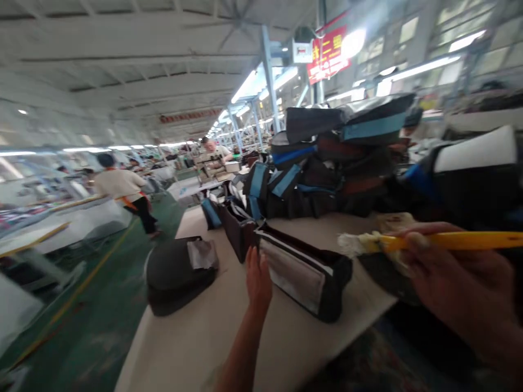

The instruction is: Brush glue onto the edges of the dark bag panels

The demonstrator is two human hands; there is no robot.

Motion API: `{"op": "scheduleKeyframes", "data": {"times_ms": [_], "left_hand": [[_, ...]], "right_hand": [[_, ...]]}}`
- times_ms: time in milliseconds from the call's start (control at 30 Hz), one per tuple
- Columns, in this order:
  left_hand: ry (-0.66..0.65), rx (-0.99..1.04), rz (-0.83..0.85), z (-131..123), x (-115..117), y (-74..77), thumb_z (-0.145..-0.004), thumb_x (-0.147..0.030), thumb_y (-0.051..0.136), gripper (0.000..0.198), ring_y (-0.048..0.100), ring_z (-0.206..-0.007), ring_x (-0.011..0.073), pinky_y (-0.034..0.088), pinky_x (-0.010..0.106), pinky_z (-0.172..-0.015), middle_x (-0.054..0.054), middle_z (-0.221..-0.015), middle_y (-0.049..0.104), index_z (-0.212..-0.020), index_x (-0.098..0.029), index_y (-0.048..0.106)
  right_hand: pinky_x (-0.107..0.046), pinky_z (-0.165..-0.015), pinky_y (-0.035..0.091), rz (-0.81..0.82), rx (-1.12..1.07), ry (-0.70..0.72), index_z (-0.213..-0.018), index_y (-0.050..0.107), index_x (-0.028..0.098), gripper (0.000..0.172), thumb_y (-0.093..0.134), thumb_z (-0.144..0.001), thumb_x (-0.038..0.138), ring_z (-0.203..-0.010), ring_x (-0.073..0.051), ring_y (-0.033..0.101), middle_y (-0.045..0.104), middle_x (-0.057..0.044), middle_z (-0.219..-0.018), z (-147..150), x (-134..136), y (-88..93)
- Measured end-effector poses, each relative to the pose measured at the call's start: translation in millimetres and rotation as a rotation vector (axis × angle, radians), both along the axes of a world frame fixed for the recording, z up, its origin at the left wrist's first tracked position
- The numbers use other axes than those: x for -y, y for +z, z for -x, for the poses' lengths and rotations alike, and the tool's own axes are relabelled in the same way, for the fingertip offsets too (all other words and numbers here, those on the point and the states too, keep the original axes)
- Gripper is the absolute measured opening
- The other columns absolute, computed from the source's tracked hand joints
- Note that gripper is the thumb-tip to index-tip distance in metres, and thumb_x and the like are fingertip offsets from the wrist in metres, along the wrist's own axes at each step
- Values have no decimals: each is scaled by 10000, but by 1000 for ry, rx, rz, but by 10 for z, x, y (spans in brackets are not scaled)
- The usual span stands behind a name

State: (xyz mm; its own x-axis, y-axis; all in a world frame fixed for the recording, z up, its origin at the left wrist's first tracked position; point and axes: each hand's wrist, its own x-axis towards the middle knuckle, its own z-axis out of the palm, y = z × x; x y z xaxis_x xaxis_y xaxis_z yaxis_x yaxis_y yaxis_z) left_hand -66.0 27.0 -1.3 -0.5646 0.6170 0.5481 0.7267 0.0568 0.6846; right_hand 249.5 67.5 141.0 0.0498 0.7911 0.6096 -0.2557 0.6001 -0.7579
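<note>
My right hand (457,288) is closed round the yellow handle of a brush (445,240), its pale, clotted bristles pointing left over the table. With fingers stretched out, my left hand (259,280) rests against the near left end of a dark fabric bag piece (296,272) that has a light grey panel and white edging. Whether the fingers press on it or only touch it, I cannot tell. Left of that hand lies a rounded dark bag piece (180,277) with a grey patch. A brownish bag piece (237,226) stands just behind my fingertips.
A tall heap of dark bag pieces (327,163) with blue strips fills the back of the table (204,332). A beige, crusted object (394,222) sits behind my right hand. In the aisle at left walks a person (118,185); another person (216,149) is by a machine.
</note>
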Motion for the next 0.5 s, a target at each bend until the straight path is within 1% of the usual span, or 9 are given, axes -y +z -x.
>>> {"op": "scheduleKeyframes", "data": {"times_ms": [33, 100, 133, 200, 267, 300, 333, 400, 500], "left_hand": [[-46, 12, -19, -113, 101, -67, -1019, -427, 293, 504, 435, -1376, 271, 416, 466, -1113, 179, -1468, 447, -1399, -147, 466], [-152, 9, -39, -398, 298, -182, -997, -515, 315, 526, 537, -1256, 261, 485, 448, -1034, 158, -1385, 506, -1348, -179, 515], [-181, 6, -50, -563, 376, -226, -960, -589, 371, 569, 549, -1221, 278, 492, 468, -1017, 163, -1351, 516, -1320, -179, 533], [-211, -24, -59, -909, 446, -274, -826, -687, 565, 672, 563, -1164, 314, 505, 504, -981, 170, -1266, 544, -1254, -169, 554], [-199, -82, -59, -1226, 378, -262, -695, -692, 716, 751, 585, -1099, 330, 526, 512, -932, 161, -1159, 582, -1195, -157, 551], [-191, -106, -54, -1358, 301, -237, -676, -665, 751, 746, 599, -1069, 327, 538, 502, -907, 150, -1113, 596, -1181, -156, 545], [-180, -120, -48, -1467, 209, -204, -692, -633, 760, 717, 611, -1042, 319, 548, 489, -882, 139, -1077, 606, -1178, -154, 539], [-168, -107, -44, -1610, 19, -131, -792, -542, 716, 589, 629, -1005, 298, 560, 460, -846, 132, -1044, 613, -1189, -146, 533], [-180, -81, -73, -1647, -154, -45, -920, -402, 588, 360, 645, -963, 259, 564, 413, -824, 128, -1023, 626, -1165, -139, 558]], "right_hand": [[-242, -556, 495, 27, 6, -38, -886, 730, 241, 64, 763, -853, 286, -649, -143, 542, 615, -25, -803, -3, -20, -2], [-231, -530, 467, 87, -9, -67, -852, 719, 233, 102, 765, -848, 324, -603, -129, 516, 581, -6, -728, -25, -72, -39], [-226, -508, 447, 113, -24, -60, -850, 715, 228, 118, 763, -850, 336, -581, -123, 503, 569, 1, -701, -43, -92, -63], [-209, -466, 398, 160, -68, -41, -862, 707, 217, 137, 762, -850, 342, -548, -109, 474, 558, 11, -673, -79, -108, -106], [-193, -451, 359, 192, -109, -29, -879, 698, 209, 142, 760, -853, 333, -540, -96, 460, 560, 18, -668, -100, -94, -135], [-188, -451, 350, 201, -123, -23, -887, 693, 205, 144, 754, -859, 332, -543, -94, 461, 561, 19, -668, -106, -82, -147], [-187, -458, 351, 204, -125, -19, -896, 688, 204, 143, 747, -867, 331, -549, -95, 464, 562, 20, -669, -110, -68, -160], [-197, -477, 367, 185, -94, -20, -918, 682, 210, 127, 730, -886, 323, -559, -102, 469, 561, 23, -667, -127, -46, -197], [-224, -478, 379, 104, 36, -62, -924, 678, 221, 89, 690, -918, 310, -574, -123, 485, 561, 20, -677, -204, -49, -265]]}}
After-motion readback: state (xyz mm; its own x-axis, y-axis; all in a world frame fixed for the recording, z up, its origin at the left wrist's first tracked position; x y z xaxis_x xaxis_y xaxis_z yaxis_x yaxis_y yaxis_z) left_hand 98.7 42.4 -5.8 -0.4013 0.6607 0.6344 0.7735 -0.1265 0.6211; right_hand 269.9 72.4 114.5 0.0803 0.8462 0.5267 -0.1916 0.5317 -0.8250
